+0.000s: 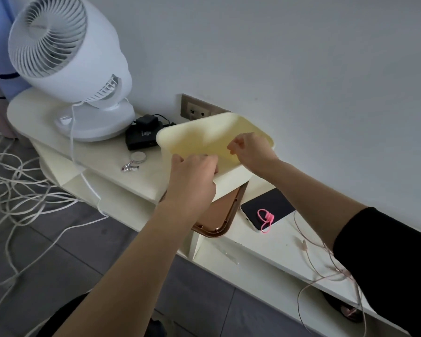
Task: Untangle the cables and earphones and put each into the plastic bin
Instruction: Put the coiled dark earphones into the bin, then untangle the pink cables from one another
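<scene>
At frame center, your left hand point(192, 173) grips the near rim of the tilted plastic bin point(199, 135); your right hand point(249, 150) holds the rim further right, fingers curled.

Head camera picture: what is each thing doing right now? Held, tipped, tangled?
Pale yellow plastic bin, tilted, held at its near rim.
Left hand, grips the bin's near rim.
Right hand, fingers curled inside the bin; grip unclear.
White cables, tangled on the floor.
Thin pink earphone wire, loose on the cream shelf, hanging over its edge.
Pink looped strap, lying on the black tablet.
White round fan, upright.
</scene>
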The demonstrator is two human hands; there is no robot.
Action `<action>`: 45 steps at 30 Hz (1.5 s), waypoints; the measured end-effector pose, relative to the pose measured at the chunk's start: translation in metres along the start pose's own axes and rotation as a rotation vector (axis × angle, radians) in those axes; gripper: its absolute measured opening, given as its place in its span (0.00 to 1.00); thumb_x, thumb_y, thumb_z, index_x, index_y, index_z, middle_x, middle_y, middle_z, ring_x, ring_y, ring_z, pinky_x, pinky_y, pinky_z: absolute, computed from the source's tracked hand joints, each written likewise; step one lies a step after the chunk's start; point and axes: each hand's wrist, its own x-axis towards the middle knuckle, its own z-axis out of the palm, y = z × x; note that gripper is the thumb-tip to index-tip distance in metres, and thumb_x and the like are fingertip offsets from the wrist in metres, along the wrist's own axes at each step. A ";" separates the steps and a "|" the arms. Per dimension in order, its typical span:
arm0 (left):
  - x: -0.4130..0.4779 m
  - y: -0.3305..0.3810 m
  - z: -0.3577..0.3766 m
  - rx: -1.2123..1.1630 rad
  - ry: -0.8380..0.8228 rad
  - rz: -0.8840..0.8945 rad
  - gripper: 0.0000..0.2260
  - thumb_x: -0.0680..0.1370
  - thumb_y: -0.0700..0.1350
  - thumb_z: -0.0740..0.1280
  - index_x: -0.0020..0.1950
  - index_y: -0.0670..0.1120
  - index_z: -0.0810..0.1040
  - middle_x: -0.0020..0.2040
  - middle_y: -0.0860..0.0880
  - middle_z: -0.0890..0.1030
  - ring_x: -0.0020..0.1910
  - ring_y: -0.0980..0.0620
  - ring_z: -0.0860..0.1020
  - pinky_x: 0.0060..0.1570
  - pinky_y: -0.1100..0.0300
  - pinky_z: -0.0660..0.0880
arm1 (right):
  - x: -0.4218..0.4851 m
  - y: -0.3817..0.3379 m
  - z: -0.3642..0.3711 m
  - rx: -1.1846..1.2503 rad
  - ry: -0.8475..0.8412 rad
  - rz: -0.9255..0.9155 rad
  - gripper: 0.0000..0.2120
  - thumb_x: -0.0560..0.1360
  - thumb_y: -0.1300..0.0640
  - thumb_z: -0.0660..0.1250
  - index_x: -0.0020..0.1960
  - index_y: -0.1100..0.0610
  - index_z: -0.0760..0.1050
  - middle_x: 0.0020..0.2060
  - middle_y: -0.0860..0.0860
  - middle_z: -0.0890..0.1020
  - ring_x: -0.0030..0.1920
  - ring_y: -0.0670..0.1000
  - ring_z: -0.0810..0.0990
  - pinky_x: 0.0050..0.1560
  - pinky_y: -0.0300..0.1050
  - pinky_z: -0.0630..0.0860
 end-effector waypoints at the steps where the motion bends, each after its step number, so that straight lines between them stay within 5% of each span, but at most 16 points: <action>1: 0.000 0.002 0.000 0.019 0.003 0.007 0.11 0.74 0.35 0.62 0.51 0.50 0.73 0.50 0.54 0.78 0.51 0.50 0.74 0.53 0.55 0.61 | -0.007 0.005 -0.005 -0.011 0.059 -0.033 0.11 0.80 0.57 0.57 0.53 0.59 0.78 0.49 0.52 0.81 0.47 0.53 0.78 0.42 0.43 0.73; 7: -0.003 0.041 0.004 -0.013 0.139 0.218 0.07 0.77 0.40 0.61 0.53 0.48 0.74 0.49 0.51 0.76 0.51 0.49 0.72 0.51 0.55 0.62 | -0.071 0.068 -0.040 -0.211 0.295 -0.172 0.10 0.80 0.58 0.57 0.56 0.57 0.76 0.49 0.50 0.76 0.48 0.49 0.74 0.47 0.45 0.73; 14: -0.014 0.098 0.054 -0.076 -0.061 0.496 0.08 0.79 0.40 0.59 0.54 0.47 0.75 0.53 0.50 0.76 0.51 0.49 0.73 0.51 0.57 0.64 | -0.140 0.158 -0.064 -0.344 0.100 0.062 0.10 0.80 0.55 0.59 0.58 0.54 0.73 0.56 0.49 0.76 0.48 0.50 0.76 0.47 0.45 0.74; 19: -0.031 0.134 0.100 -0.049 -0.310 0.664 0.11 0.81 0.44 0.57 0.61 0.45 0.73 0.60 0.48 0.74 0.56 0.49 0.73 0.52 0.56 0.68 | -0.179 0.197 -0.052 -0.419 -0.263 0.238 0.25 0.75 0.43 0.64 0.68 0.51 0.64 0.66 0.50 0.68 0.61 0.51 0.73 0.57 0.47 0.72; 22: -0.038 0.143 0.126 0.031 -0.458 0.726 0.16 0.80 0.47 0.59 0.67 0.45 0.68 0.64 0.47 0.71 0.60 0.46 0.72 0.51 0.54 0.69 | -0.191 0.209 -0.040 -0.350 -0.326 0.263 0.31 0.74 0.43 0.66 0.72 0.51 0.60 0.70 0.50 0.63 0.66 0.52 0.69 0.60 0.48 0.70; 25: -0.041 0.149 0.140 0.110 -0.582 0.769 0.18 0.80 0.49 0.61 0.68 0.47 0.67 0.67 0.47 0.68 0.65 0.46 0.66 0.57 0.53 0.67 | -0.199 0.218 -0.035 -0.321 -0.205 0.228 0.19 0.77 0.46 0.63 0.65 0.50 0.70 0.63 0.49 0.70 0.62 0.50 0.71 0.54 0.43 0.70; 30: -0.042 0.156 0.139 0.102 -0.516 0.814 0.04 0.79 0.43 0.63 0.52 0.47 0.75 0.54 0.48 0.71 0.56 0.47 0.67 0.43 0.60 0.57 | -0.204 0.227 -0.030 -0.255 -0.011 0.208 0.07 0.77 0.53 0.63 0.53 0.53 0.77 0.52 0.48 0.76 0.54 0.51 0.76 0.48 0.45 0.73; 34: -0.034 0.160 0.133 0.131 -0.456 0.680 0.05 0.80 0.42 0.61 0.54 0.48 0.75 0.52 0.50 0.78 0.51 0.49 0.67 0.42 0.58 0.54 | -0.190 0.236 -0.031 -0.180 0.039 0.229 0.07 0.77 0.56 0.65 0.52 0.56 0.78 0.52 0.50 0.77 0.51 0.54 0.77 0.47 0.46 0.73; 40: -0.007 0.143 0.131 0.236 -0.279 0.450 0.08 0.82 0.50 0.57 0.52 0.47 0.72 0.49 0.50 0.80 0.51 0.48 0.71 0.51 0.56 0.64 | -0.177 0.244 -0.041 -0.084 0.193 0.235 0.11 0.78 0.62 0.62 0.59 0.59 0.78 0.57 0.54 0.77 0.54 0.57 0.77 0.50 0.48 0.74; 45: -0.002 0.145 0.131 0.046 -0.182 0.330 0.07 0.82 0.46 0.58 0.50 0.45 0.71 0.41 0.48 0.79 0.39 0.48 0.72 0.37 0.57 0.61 | -0.178 0.235 -0.055 -0.057 0.105 0.198 0.24 0.75 0.58 0.68 0.69 0.56 0.67 0.67 0.51 0.68 0.64 0.54 0.70 0.59 0.46 0.69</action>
